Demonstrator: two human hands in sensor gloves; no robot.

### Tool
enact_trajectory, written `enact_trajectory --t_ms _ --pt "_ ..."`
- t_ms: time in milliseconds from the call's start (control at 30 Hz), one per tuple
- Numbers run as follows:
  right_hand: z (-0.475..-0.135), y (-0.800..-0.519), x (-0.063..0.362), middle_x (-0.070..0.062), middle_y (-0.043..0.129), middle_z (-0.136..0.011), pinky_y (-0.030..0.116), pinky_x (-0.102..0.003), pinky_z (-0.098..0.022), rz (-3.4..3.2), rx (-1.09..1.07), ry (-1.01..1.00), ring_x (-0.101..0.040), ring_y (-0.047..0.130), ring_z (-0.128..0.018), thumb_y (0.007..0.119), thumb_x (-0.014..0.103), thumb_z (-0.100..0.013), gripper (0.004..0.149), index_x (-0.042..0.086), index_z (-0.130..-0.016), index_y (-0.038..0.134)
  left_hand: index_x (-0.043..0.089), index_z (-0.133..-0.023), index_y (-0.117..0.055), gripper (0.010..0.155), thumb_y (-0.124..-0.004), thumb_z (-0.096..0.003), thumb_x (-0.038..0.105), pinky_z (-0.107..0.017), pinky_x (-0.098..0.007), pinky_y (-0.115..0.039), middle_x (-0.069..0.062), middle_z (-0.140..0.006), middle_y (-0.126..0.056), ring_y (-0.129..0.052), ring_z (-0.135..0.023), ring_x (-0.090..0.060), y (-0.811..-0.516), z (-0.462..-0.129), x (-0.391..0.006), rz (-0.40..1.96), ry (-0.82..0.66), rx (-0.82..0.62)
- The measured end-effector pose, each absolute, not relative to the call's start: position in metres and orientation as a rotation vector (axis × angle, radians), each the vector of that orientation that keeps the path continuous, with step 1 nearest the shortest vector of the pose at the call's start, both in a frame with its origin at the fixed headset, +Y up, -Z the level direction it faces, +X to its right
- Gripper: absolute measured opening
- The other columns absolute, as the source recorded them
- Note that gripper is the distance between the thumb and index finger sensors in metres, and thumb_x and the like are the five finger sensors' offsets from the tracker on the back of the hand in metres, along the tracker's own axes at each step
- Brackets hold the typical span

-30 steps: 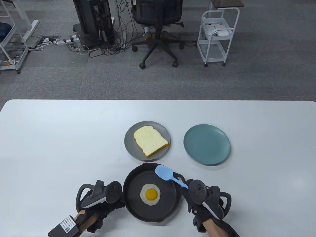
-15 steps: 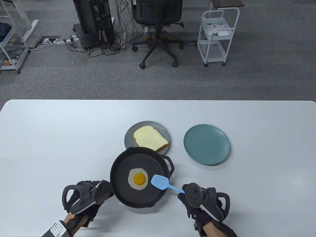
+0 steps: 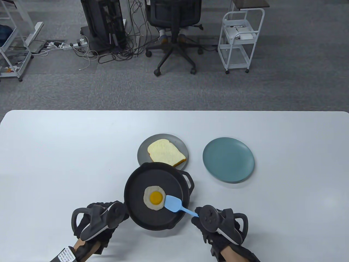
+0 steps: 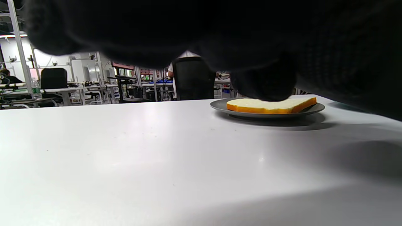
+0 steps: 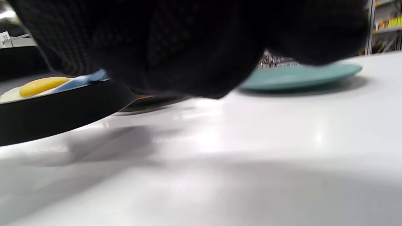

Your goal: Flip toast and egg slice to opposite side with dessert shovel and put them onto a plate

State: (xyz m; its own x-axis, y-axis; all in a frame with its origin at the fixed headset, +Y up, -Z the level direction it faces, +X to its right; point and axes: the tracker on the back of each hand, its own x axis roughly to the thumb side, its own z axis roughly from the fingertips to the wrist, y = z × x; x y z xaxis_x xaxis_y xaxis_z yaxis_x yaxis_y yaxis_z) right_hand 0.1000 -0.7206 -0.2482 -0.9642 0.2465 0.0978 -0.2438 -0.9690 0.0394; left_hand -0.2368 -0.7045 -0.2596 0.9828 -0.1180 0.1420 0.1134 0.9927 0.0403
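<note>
Shovel at the egg's edge

White table [image 3: 54, 152] up close: the right hand [image 3: 218, 226] grips the blue shovel [image 3: 175, 205], its blade touching the egg's [image 3: 154, 197] right edge in the pan [image 3: 136, 188]. Left hand [image 3: 95, 223] sits at the pan's left; its grip is hidden. Toast [image 3: 166, 156] lies on the far grey plate [image 3: 143, 152].

**What your worktop carries**

Before you is a white worktop [image 3: 68, 152] with rounded far corners. Directly on it you have a grey plate [image 3: 162, 153] near the middle, and on this plate lies the toast [image 3: 166, 155]. To the right of it, apart from it, stands a teal plate [image 3: 228, 160] with nothing on it. The black pan [image 3: 158, 200] is on your near side; its far rim covers the near edge of the grey plate. In the right wrist view its underside shows clear of the worktop.
</note>
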Motion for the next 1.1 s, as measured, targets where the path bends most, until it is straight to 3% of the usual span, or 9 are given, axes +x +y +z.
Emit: enact_trajectory --t_ms 267,867,1100 --pt "-0.259 -0.735 0.111 0.011 0.107 -0.037 0.089 -0.034 -0.021 2.508 -0.019 0.273 -0.012 0.104 -0.021 0.088 0.054 -0.037 0.050 0.022 -0.076 0.096 0.030 -0.056 -0.099 0.046 -0.085 -0.0283 0.064 -0.031 -0.040 -0.089 0.014 -0.018 -0.098 -0.098 -0.009 -0.016 -0.707 -0.256 -0.232 -0.128 -0.157 0.043" --pt "-0.256 -0.728 0.109 0.011 0.108 -0.038 0.089 -0.034 -0.021 2.597 -0.002 0.215 -0.012 0.105 -0.023 0.090 0.053 -0.037 0.050 0.022 -0.075 0.097 0.030 -0.057 -0.099 0.047 -0.085 -0.0284 0.064 -0.032 -0.041 -0.089 0.014 -0.018 -0.098 -0.098 -0.009 -0.016 -0.705 -0.248 -0.221 -0.212 -0.180 0.105" --pt "-0.259 -0.737 0.104 0.010 0.107 -0.041 0.089 -0.034 -0.023 2.574 0.005 0.287 -0.013 0.105 -0.025 0.089 0.051 -0.038 0.050 0.020 -0.077 0.095 0.030 -0.057 -0.099 0.047 -0.085 -0.0282 0.064 -0.032 -0.041 -0.089 0.013 -0.018 -0.099 -0.098 -0.009 -0.016 -0.706 -0.247 -0.219 -0.216 -0.190 0.088"
